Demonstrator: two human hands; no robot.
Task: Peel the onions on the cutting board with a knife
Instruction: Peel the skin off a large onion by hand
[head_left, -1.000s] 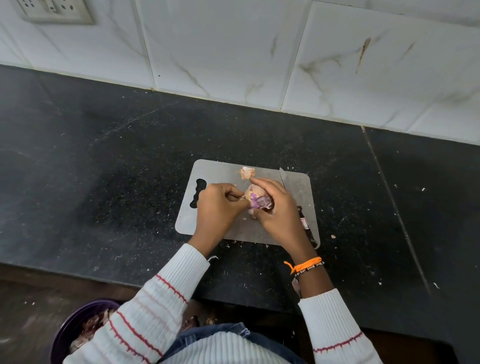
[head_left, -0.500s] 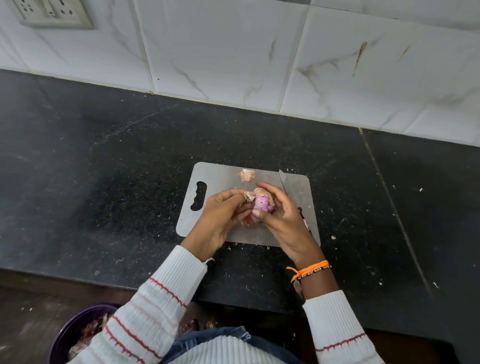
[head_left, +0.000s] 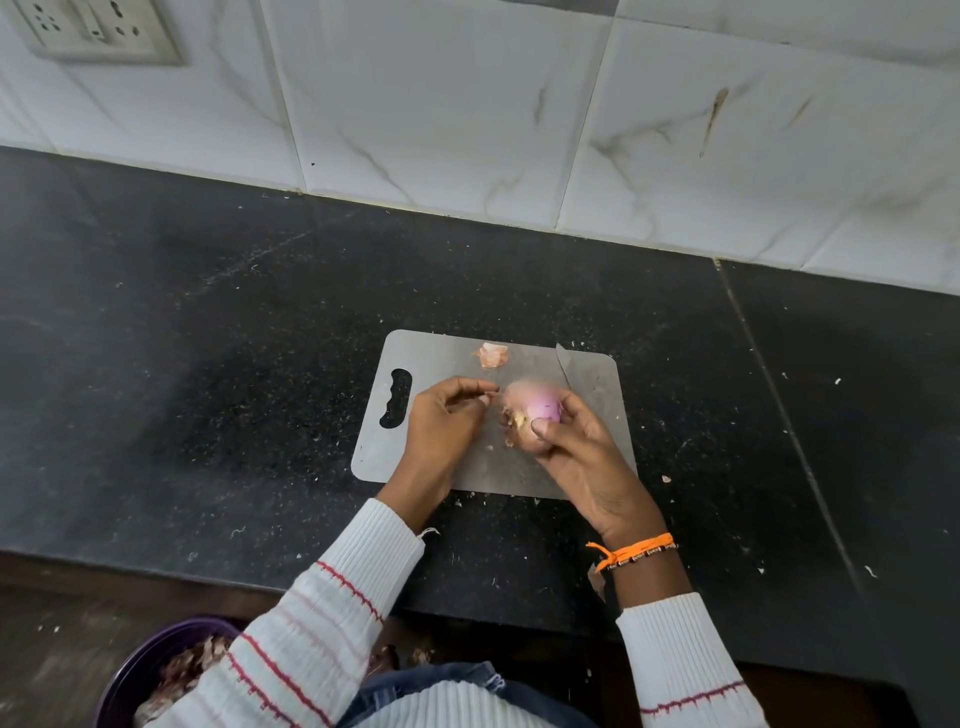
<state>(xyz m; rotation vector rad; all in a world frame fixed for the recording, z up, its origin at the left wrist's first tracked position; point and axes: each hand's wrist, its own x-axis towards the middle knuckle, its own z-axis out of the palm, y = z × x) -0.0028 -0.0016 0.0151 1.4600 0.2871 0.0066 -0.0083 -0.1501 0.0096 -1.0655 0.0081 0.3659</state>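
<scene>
Over grey cutting board: right hand cups round, blurred onion; left hand perhaps pinching papery skin.

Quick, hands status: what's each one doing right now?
Left hand: fingers pinched together beside the onion, apparently on a thin bit of skin; too small to confirm.
Right hand: grips the onion.

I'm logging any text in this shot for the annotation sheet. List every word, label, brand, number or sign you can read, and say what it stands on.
No readable text anywhere in this view.
Cutting board: plain grey, no print.
Knife: only part of the blade shows, no marking visible.
Wall socket: no lettering can be made out.
Orange wristband: small dark marks, too small to read.
Onion, held by the right hand: no sticker.
</scene>
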